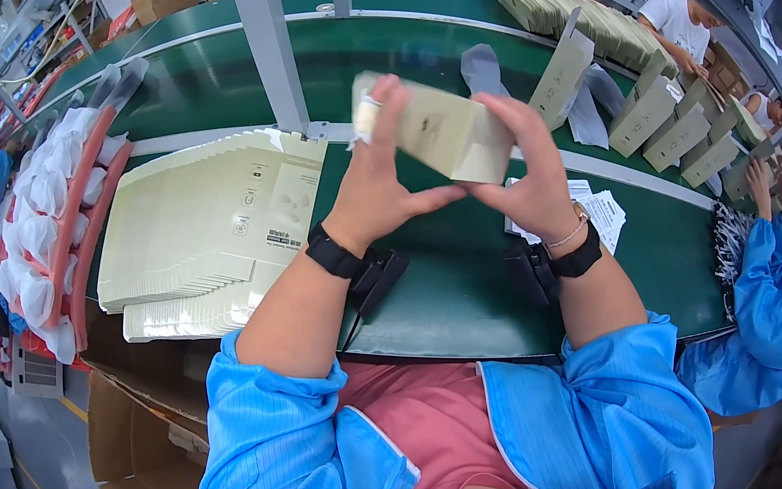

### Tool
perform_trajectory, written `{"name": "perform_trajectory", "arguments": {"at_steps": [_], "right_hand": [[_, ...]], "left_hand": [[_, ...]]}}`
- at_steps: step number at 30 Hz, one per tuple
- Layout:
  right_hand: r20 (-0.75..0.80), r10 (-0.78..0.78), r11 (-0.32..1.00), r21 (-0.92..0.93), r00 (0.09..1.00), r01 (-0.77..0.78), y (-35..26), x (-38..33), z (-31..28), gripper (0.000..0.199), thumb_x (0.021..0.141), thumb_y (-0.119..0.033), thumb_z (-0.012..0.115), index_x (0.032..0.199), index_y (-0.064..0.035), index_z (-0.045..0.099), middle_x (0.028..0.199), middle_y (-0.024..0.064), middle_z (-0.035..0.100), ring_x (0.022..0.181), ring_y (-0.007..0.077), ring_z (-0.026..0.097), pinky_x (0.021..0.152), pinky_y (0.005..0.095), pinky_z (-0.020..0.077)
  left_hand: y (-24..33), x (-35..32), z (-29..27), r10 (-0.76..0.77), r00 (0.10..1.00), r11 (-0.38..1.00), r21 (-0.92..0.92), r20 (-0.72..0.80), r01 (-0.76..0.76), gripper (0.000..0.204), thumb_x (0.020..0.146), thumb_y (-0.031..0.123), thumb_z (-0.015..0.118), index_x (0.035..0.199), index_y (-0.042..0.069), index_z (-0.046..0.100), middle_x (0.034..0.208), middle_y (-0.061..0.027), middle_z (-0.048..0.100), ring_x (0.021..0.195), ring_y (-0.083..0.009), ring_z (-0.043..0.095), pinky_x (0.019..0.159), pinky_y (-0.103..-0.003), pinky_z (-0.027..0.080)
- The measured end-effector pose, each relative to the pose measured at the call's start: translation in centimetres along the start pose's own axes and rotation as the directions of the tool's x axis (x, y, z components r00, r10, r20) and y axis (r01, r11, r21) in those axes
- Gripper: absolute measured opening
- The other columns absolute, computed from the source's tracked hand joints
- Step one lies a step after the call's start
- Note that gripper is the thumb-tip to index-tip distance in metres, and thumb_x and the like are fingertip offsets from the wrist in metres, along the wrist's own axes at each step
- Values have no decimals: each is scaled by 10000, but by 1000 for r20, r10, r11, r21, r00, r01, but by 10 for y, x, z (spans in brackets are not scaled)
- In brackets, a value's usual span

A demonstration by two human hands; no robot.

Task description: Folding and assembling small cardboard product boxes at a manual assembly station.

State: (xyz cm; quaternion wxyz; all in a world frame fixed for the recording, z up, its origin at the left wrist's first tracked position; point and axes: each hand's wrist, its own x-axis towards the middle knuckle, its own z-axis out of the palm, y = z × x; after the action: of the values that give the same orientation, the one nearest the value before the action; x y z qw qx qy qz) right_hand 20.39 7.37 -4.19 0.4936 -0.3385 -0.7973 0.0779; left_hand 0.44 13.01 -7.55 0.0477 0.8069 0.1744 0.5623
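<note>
A cream cardboard box (pixel 440 131) is held up above the green work surface, tilted, between my two hands. My left hand (pixel 367 187) grips its left end, with a white wrapping (pixel 366 119) around a finger. On the box's right end, my right hand (pixel 531 163) has its fingers over the top edge and its thumb below. Both thumbs nearly meet under the near edge. To the left of my left hand lies a fanned stack of flat cream cartons (pixel 195 218). Printed leaflets (pixel 604 218) lie partly behind my right wrist.
Pink-red trays (pixel 70 227) with white-wrapped items stand at the left. An open brown carton (pixel 139 454) sits below the bench edge. Cream boxes (pixel 645 115) and clear bags (pixel 481 69) stand on the green conveyor (pixel 381 39). A metal post (pixel 269 50) rises ahead. Co-workers (pixel 766 320) work at right.
</note>
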Motion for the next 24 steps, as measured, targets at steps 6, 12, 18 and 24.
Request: {"name": "perform_trajectory", "arguments": {"at_steps": [6, 12, 18, 24], "right_hand": [[255, -396, 837, -294, 882, 461, 17, -20, 1, 863, 548, -23, 813, 1323, -99, 441, 1275, 130, 500, 1197, 352, 480, 980, 419, 431], [426, 164, 916, -400, 890, 23, 29, -58, -41, 814, 566, -54, 826, 1292, -112, 463, 1257, 115, 510, 1155, 362, 496, 978, 425, 437], [567, 442, 884, -146, 695, -443, 75, -93, -72, 571, 622, -67, 815, 1147, -87, 594, 1206, 94, 538, 1082, 278, 532, 945, 341, 452], [590, 401, 911, -176, 701, -373, 70, -82, -72, 338, 693, -65, 771, 1004, -54, 640, 1115, 92, 588, 1034, 260, 563, 914, 331, 461]], "left_hand": [[1, 5, 5, -718, 549, 2, -787, 429, 617, 981, 763, 201, 765, 1462, 76, 88, 1319, -172, 455, 1197, -274, 502, 961, -402, 445], [-17, 1, -1, -646, 742, 637, -409, 180, 653, 943, 751, 198, 766, 1446, 42, 149, 1283, -177, 480, 1129, -262, 543, 924, -365, 467], [-12, 4, 1, -598, 759, 714, -257, 259, 651, 902, 737, 189, 774, 1433, 44, 219, 1283, -178, 482, 1095, -258, 550, 915, -364, 467], [-14, 2, 3, -590, 753, 718, -236, 292, 655, 894, 730, 195, 778, 1430, 57, 240, 1282, -182, 480, 1092, -260, 545, 925, -369, 459]]}}
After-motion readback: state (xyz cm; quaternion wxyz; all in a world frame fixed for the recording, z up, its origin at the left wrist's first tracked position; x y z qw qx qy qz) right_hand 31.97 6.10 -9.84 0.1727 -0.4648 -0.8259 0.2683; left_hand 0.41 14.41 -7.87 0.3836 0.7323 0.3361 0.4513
